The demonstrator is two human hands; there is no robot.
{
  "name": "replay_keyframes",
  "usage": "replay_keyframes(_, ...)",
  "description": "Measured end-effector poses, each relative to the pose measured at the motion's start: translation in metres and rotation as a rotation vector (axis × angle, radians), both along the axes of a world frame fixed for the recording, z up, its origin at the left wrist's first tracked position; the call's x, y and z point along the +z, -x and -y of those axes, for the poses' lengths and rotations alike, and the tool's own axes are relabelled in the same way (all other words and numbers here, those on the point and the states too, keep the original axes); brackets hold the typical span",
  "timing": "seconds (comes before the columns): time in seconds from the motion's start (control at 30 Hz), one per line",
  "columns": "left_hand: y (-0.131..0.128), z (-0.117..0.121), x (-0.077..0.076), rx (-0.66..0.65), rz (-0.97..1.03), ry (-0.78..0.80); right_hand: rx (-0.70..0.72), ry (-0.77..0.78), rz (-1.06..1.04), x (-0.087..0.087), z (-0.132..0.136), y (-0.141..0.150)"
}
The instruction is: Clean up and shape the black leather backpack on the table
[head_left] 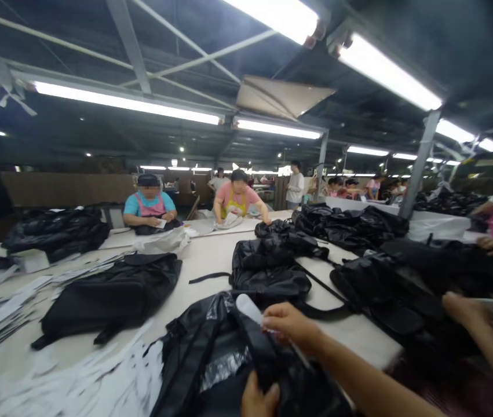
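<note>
A black bag [211,359] in shiny plastic wrap lies at the near edge of the table [211,255]. My left hand [257,399] is at the bottom of the view, thumb up and fingers closed on the bag's dark fabric. My right hand [292,327] reaches in from the lower right. Its fingers are pinched on a flat white strip [248,307] that sticks out over the bag's top.
More black bags lie about: one at the left [111,295], one in the middle [272,266], a heap at the right [402,278]. White paper slips [98,382] are scattered at the front left. A co-worker's hand [463,307] rests on the right heap. Two seated people [237,200] work across the table.
</note>
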State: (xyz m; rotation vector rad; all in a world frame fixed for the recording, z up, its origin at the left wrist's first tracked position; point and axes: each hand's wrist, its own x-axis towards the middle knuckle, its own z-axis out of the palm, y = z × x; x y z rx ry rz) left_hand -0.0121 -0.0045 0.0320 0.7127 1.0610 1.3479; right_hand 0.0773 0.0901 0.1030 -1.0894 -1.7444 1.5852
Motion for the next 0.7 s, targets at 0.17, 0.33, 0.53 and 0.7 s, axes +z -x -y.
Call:
replay_keyframes(0.17, -0.004, -0.001, -0.009, 0.080, 0.261, 0.056, 0.127, 0.174, 0.150, -0.019, 0.010, -0.110)
replay_keyframes(0.33, -0.007, -0.003, -0.003, 0.117, 0.269, 0.101, 0.206, 0.291, 0.215, -0.043, 0.011, -0.139)
replay_keyframes(0.53, -0.013, -0.002, 0.004, 0.118, 0.175, 0.094, 0.187, 0.171, 0.230, -0.056, 0.004, -0.086)
replay_keyframes(0.7, -0.014, -0.001, 0.001, 0.111, 0.093, 0.086, 0.228, 0.294, 0.081, -0.063, -0.006, -0.050)
